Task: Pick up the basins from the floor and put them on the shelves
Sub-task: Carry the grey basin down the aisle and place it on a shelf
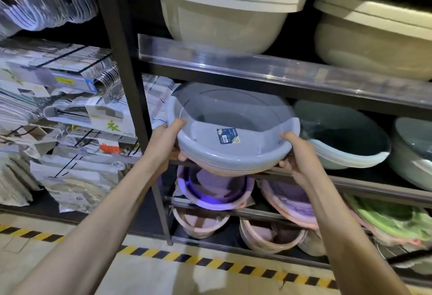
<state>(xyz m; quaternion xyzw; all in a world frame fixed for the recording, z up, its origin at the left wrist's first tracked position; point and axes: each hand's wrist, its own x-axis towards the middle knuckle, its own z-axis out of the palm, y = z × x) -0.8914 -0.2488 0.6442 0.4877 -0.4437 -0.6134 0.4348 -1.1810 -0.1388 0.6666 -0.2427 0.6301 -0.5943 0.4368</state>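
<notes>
A stack of nested basins (233, 126), blue-grey on top with pink ones beneath and a blue label inside the rim, is tilted toward me at the front of the middle shelf (364, 183). My left hand (167, 139) grips the stack's left rim, thumb over the edge. On the right rim sits my right hand (295, 154), fingers curled under the stack. The stack's far edge reaches in under the upper shelf (304, 70).
Green-grey basins (343, 135) sit right of the stack. Large cream basins (224, 9) fill the upper shelf. Purple and pink buckets (212, 192) stand below. A black upright post (121, 61) separates packaged hangers (58, 107) on the left. Yellow-black floor tape (210, 262) runs along the base.
</notes>
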